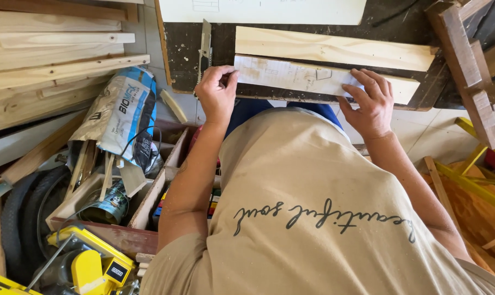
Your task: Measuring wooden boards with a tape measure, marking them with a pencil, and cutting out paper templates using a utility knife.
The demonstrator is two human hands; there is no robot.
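Dark, paint-flecked bench top fills the upper view, with timber stacked at the far left and a yellow power tool below. A utility knife is seen lying just above the left hand, whose fingers are curled shut, pinching the left end of a paper strip. The strip is laid along a pale wooden board. Its right end is pressed flat under the spread, open fingers of the right hand.
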